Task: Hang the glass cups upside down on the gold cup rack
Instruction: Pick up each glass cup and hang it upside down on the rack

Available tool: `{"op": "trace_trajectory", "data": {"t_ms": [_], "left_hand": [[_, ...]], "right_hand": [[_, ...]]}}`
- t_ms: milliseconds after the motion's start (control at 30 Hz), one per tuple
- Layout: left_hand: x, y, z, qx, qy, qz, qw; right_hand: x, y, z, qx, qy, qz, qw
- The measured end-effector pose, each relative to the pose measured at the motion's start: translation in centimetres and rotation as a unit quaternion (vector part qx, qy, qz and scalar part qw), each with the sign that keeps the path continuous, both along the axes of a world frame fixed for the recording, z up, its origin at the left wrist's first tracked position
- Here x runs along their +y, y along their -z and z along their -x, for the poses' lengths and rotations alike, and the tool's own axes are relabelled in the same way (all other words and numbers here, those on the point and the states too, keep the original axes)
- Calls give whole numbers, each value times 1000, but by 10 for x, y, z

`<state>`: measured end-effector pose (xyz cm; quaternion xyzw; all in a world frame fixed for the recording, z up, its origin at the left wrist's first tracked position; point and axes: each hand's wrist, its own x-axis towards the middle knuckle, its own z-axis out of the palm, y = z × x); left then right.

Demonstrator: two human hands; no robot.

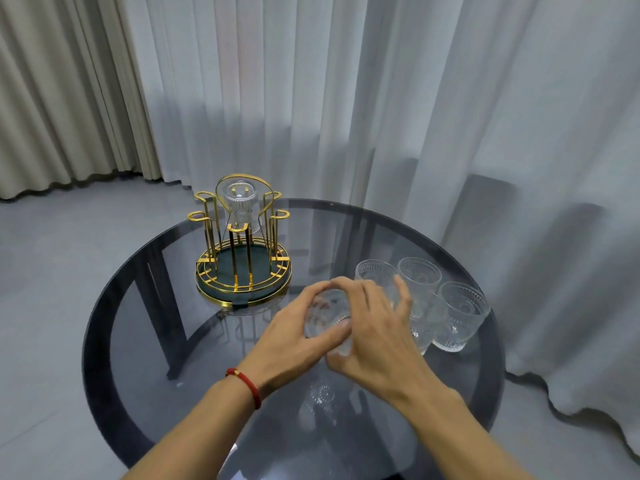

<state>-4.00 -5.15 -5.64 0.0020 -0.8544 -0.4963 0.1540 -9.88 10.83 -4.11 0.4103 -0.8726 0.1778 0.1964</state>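
The gold cup rack point(242, 268) stands on the round dark glass table point(145, 334), left of centre, with one glass cup point(241, 206) hanging upside down on a far peg. Both hands hold a clear textured glass cup point(327, 315) above the table, in front of the rack. My left hand point(294, 336) grips it from the left and below. My right hand point(375, 336) covers it from the right and above. Three more glass cups stand upright to the right: one point(372, 271) behind my fingers, one point(420, 277) beside it, one point(460, 315) nearest the table edge.
White sheer curtains point(381, 98) hang close behind the table and touch its far right edge. Beige curtains point(52, 98) hang at the back left. Grey floor surrounds the table. A red cord bracelet point(244, 384) is on my left wrist.
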Motion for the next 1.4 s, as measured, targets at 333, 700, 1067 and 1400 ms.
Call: {"op": "trace_trajectory", "data": {"t_ms": [333, 700, 1067, 1400], "left_hand": [[-24, -18, -8, 6, -28, -359, 933], [-72, 11, -3, 0, -148, -278, 949], [-105, 66, 6, -112, -280, 215, 929], [-105, 78, 9, -118, -290, 258, 914]], "right_hand": [[-21, -10, -5, -259, -75, 183, 945], [-39, -11, 15, -457, -28, 339, 822], [-135, -152, 91, -285, -73, 481, 826], [-287, -183, 112, -236, -111, 141, 955]]}}
